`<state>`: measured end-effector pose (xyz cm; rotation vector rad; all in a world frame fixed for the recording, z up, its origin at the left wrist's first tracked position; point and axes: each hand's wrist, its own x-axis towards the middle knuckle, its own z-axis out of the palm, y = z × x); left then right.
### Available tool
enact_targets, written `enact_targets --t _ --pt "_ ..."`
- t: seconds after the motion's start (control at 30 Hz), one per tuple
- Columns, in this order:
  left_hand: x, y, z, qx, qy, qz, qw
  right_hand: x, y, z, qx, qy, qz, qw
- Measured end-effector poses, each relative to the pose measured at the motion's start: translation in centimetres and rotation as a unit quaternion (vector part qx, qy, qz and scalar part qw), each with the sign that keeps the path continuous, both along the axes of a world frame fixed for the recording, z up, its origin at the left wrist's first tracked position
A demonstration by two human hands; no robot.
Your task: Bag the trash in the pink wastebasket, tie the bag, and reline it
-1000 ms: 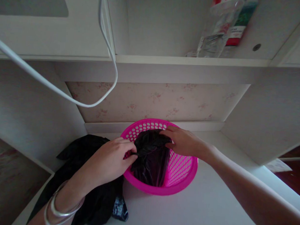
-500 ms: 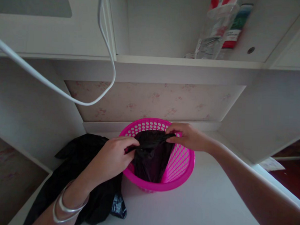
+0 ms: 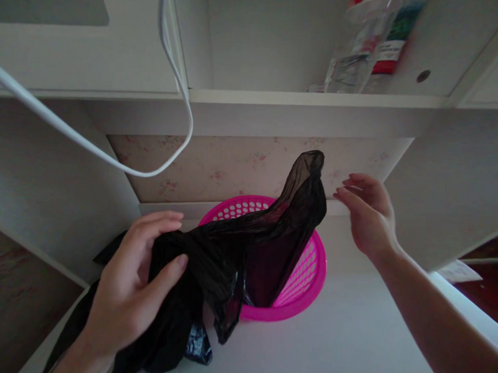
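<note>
No text, brand or number can be read. On the shelf (image 3: 256, 98), near its right-hand end, a container (image 3: 396, 40) carries a label (image 3: 402, 28) in green, white and red; its white band (image 3: 391, 50) bears small dark marks, too blurred to make out as letters. The clear container (image 3: 358, 51) just left of it shows red patches, nothing legible on them.

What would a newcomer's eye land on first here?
The round, bright pink perforated plastic basket stands out near the centre, on a white surface. A thin, crinkled black plastic bag spreads across it, between the bare, open left hand and right hand. A looping white cable hangs at upper left.
</note>
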<state>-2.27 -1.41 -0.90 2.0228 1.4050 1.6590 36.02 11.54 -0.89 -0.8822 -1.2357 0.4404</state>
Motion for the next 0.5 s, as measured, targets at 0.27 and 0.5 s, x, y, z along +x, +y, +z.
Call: enact_targets --t 0.27,0.5 --pt "5.9 -3.5 1.9 0.237 0.401 -0.06 0.883 -5.0 -4.2 2.5 0.31 -0.597 0.007 0.74" --pt "2.8 -2.4 0.0 0.126 0.471 -0.01 0.873 -1.7 -1.8 0.9 0.233 -0.725 -0.075 0.644"
